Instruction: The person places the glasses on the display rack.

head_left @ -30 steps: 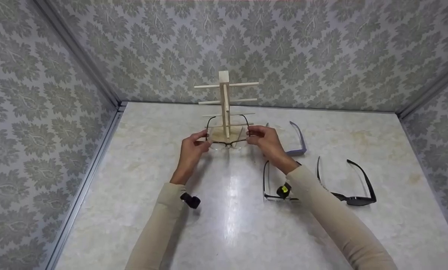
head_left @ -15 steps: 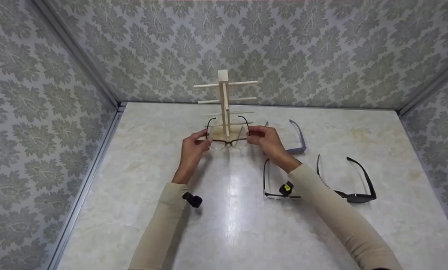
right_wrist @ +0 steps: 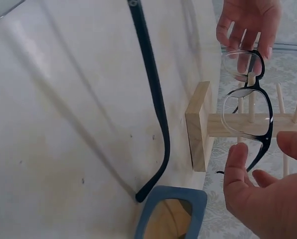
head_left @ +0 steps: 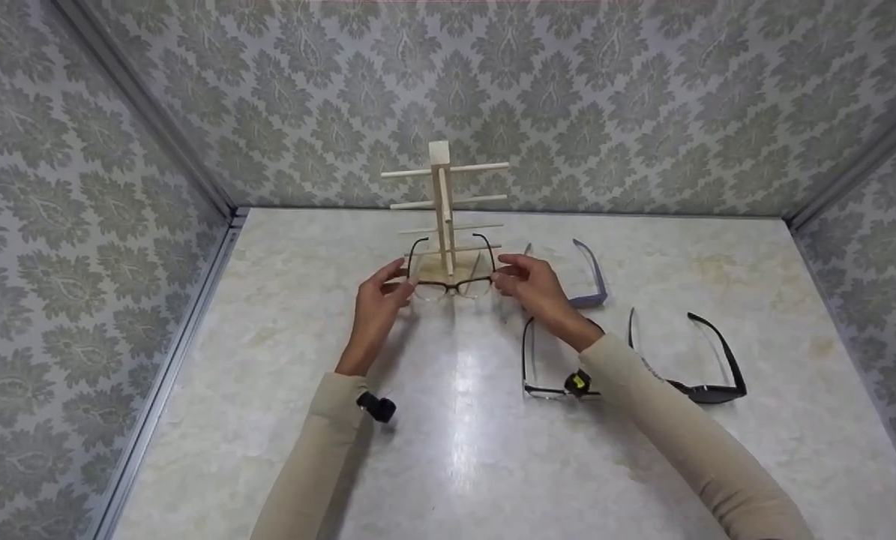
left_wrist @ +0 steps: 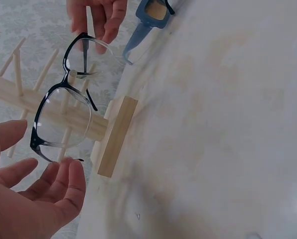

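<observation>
A pair of eyeglasses (head_left: 453, 288) with dark upper rims and clear lower rims hangs low on a wooden display stand (head_left: 442, 196). Its bridge sits over a front peg, as both wrist views show, and its temples reach back past the post. My left hand (head_left: 376, 304) is at the left end of the frame; in the left wrist view its thumb and fingers stand apart around the hinge corner, fingertips close to the temple. On the other side, my right hand (head_left: 541, 289) has thumb and fingers spread beside the right hinge. Neither hand appears to grip the eyeglasses.
Blue-framed glasses (head_left: 588, 301) lie right of the stand, partly behind my right hand. Nearer are black-framed glasses (head_left: 545, 391), partly under my right forearm, and black sunglasses (head_left: 717, 394). Patterned walls enclose the table (head_left: 268, 420) at back and sides. Higher pegs (head_left: 481, 167) stick out sideways.
Both hands pinched the temples of the eyeglasses before; now their fingers have loosened and moved slightly apart from them. The eyeglasses stay on the stand.
</observation>
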The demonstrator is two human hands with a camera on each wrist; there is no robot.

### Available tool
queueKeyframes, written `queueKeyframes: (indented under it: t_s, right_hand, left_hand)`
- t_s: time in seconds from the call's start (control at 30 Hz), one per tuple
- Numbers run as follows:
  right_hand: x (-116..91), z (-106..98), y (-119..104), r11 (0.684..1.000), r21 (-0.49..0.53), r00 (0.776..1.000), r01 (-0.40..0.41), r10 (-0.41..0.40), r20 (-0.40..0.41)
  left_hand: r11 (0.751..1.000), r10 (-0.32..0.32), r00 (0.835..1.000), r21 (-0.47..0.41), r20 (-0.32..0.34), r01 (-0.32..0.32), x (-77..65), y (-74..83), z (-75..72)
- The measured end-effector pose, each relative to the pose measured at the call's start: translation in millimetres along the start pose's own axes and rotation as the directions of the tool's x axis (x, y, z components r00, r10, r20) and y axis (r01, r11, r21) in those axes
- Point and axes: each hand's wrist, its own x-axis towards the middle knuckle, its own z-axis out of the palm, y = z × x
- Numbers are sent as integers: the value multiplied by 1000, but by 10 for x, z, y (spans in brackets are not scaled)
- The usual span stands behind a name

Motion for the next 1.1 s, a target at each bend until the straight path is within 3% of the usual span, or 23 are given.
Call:
queueKeyframes:
  t_s: [0.23, 0.5, 0.9, 1.1]
  right_hand:
    - [-164, -126, -46, 997, -79, 1000, -4, 4, 2]
    - [-407, -328, -52, 989, -149, 999, 13, -18, -32]
    - [-809, -691, 58, 971, -238, 993, 15, -44, -114]
    - [-1033, -802, 139, 960, -278, 987, 39, -81, -141]
  left_hand:
    - [999, -13, 1000, 51, -23, 15, -171, -88, -162]
    - [997, -17, 1000, 72, 2, 16, -309, -172, -190]
    - [995, 31, 997, 92, 75, -38, -556, -232, -99]
    - [997, 20, 992, 67, 121, -29, -646, -271, -1]
